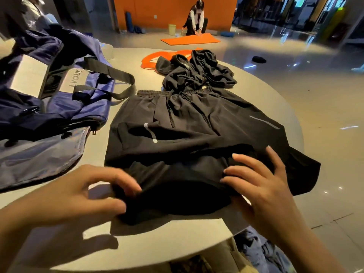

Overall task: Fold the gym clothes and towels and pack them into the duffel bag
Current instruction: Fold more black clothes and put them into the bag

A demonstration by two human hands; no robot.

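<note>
Black shorts [197, 131] with grey reflective stripes lie spread flat on the round grey table [161, 241], waistband away from me. My left hand [82, 192] pinches the near left hem between thumb and fingers. My right hand [262, 182] grips the near right hem, fingers curled into the cloth. A crumpled black garment [199, 73] lies beyond the shorts. The open blue duffel bag [59, 99] sits on the left, its grey handles draped toward the shorts, with dark cloth inside it.
An orange item [151, 61] lies on the table's far side behind the black garment. A pile of bluish clothes [262, 251] sits below the table's near edge. Far off, a person kneels at an orange mat [189, 39] on the glossy floor.
</note>
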